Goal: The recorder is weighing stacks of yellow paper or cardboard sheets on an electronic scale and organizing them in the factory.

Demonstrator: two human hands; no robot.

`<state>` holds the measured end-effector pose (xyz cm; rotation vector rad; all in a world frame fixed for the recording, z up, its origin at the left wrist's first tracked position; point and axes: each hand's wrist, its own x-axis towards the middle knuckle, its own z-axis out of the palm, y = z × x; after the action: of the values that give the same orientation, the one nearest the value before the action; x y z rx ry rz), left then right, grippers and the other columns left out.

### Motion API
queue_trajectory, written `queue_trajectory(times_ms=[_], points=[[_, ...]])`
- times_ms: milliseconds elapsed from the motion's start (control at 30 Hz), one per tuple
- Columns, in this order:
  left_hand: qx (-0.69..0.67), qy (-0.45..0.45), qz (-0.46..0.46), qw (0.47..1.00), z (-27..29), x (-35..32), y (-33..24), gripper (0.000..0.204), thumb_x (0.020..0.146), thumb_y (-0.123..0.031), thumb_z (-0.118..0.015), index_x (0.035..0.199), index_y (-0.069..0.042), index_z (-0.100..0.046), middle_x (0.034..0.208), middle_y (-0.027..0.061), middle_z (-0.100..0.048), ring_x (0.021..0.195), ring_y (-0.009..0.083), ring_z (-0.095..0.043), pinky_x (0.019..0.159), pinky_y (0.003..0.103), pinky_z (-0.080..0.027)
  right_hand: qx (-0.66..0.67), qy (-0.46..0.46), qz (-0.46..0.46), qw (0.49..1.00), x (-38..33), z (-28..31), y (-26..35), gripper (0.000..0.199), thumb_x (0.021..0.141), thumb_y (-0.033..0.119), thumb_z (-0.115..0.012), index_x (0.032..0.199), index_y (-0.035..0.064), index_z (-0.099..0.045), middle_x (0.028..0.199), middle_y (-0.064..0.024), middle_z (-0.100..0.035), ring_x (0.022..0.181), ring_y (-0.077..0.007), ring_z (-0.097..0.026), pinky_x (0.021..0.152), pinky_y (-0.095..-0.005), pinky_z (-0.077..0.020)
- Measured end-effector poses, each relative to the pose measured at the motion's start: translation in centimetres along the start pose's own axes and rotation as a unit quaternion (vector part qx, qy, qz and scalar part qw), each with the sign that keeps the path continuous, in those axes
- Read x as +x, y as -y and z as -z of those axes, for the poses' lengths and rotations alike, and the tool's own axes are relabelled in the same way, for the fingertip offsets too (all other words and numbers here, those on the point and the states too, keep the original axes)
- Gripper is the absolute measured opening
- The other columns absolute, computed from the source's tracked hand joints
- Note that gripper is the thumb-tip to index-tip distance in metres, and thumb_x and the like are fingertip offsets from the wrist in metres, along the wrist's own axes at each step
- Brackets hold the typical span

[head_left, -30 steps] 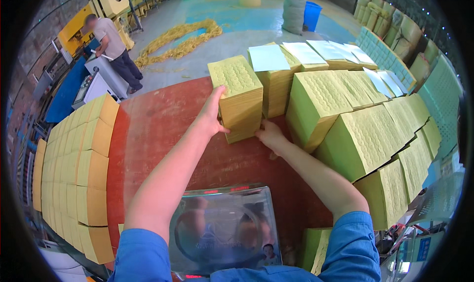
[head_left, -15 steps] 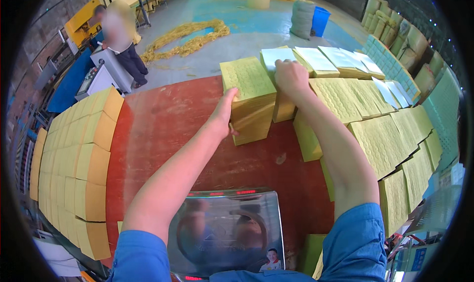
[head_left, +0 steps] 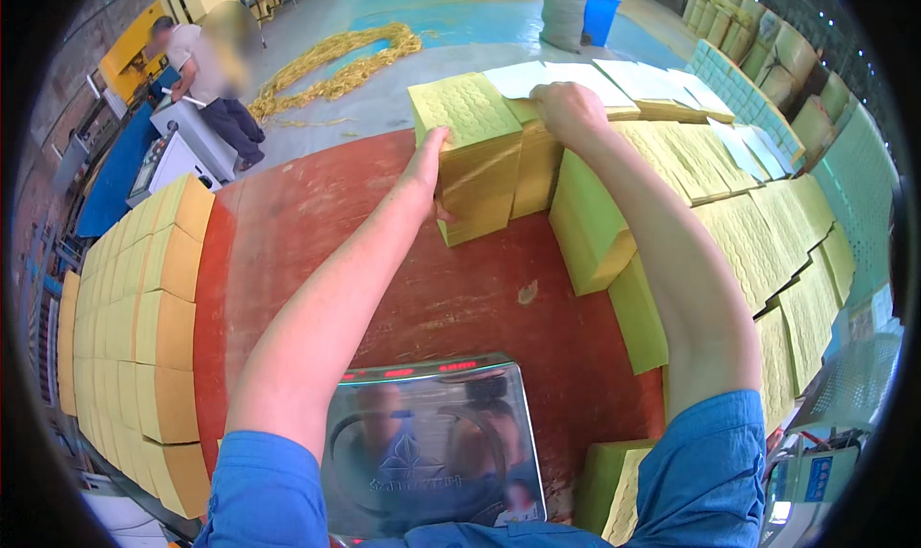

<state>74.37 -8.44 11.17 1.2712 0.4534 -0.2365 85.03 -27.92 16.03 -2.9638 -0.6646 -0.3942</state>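
My left hand (head_left: 427, 178) grips the left side of a tall stack of yellow embossed paper (head_left: 470, 188), its thumb at the near top corner and its other fingers partly hidden. Right against that stack stands another yellow stack (head_left: 537, 169). On top of it lies a white sheet (head_left: 518, 79), whose near edge is raised and pinched in the closed fingers of my right hand (head_left: 573, 111). Yellow paper shows beneath the raised edge.
Rows of yellow paper stacks (head_left: 748, 241) fill the red table's (head_left: 317, 222) right side; more stacks (head_left: 168, 322) line its left. A shiny digital scale (head_left: 432, 452) sits in front of me. Beyond are a person (head_left: 206, 78), a strip pile (head_left: 336, 68) and a blue bin (head_left: 600, 16).
The white sheet's near edge has come up in my right hand, uncovering yellow paper. The left-hand stack now stands more closely against its neighbour. The whole view has shifted slightly.
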Motion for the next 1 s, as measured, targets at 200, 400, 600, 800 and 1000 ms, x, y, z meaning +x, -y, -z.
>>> queue_trajectory(times_ms=[200,400,600,800,1000], points=[[0.009,0.023,-0.002,1.0,1.0,0.2,0.4,0.088,0.084,-0.067,-0.048,0.151,-0.015,-0.026,0.153,0.0221,-0.023,0.137,0.0483,-0.026,0.102,0.074,-0.024,0.051,-0.062,0.062,0.995,-3.7,1.5,-0.8,0.035,0.086,0.008,-0.05,0.118,0.0086,-0.063,0.11,-0.0178,-0.066,0.104,-0.0346,-0.063,0.088,-0.044,-0.0503],[-0.023,0.033,-0.015,0.999,1.0,-4.0,1.3,0.101,0.081,-0.075,-0.053,0.155,-0.018,-0.014,0.159,0.0228,-0.006,0.144,0.0461,-0.008,0.104,0.074,-0.017,0.12,-0.108,0.128,0.979,-15.7,8.3,-0.6,0.035,0.086,0.015,-0.054,0.119,0.0061,-0.061,0.112,-0.0192,-0.065,0.104,-0.0356,-0.062,0.091,-0.0445,-0.0487],[0.133,0.065,-0.105,0.983,9.7,-13.4,2.9,0.081,0.091,-0.055,-0.055,0.153,-0.014,-0.024,0.159,0.0172,-0.014,0.146,0.0322,-0.017,0.108,0.059,-0.03,0.174,-0.037,0.08,0.981,-37.4,14.4,0.0,0.033,0.085,0.009,-0.059,0.117,0.0033,-0.06,0.107,-0.0174,-0.065,0.099,-0.0357,-0.062,0.09,-0.0445,-0.0488],[0.135,0.035,-0.055,0.989,17.4,-21.6,6.7,0.073,0.092,-0.05,-0.056,0.147,-0.008,-0.035,0.152,0.0131,-0.031,0.139,0.0277,-0.032,0.105,0.052,-0.037,0.29,0.059,-0.311,0.903,-53.1,10.8,-1.1,0.045,0.089,0.018,-0.062,0.131,0.0023,-0.051,0.12,-0.0164,-0.062,0.111,-0.026,-0.06,0.096,-0.0358,-0.0452],[0.031,0.028,-0.174,0.984,23.6,-32.5,11.9,0.05,0.094,-0.039,-0.058,0.131,-0.005,-0.053,0.14,0.0122,-0.048,0.13,0.0291,-0.046,0.1,0.051,-0.043,0.557,0.085,-0.42,0.711,-57.2,4.7,-0.9,0.05,0.093,0.028,-0.063,0.131,-0.0022,-0.05,0.116,-0.0093,-0.063,0.1,-0.0173,-0.062,0.09,-0.0317,-0.0484]])
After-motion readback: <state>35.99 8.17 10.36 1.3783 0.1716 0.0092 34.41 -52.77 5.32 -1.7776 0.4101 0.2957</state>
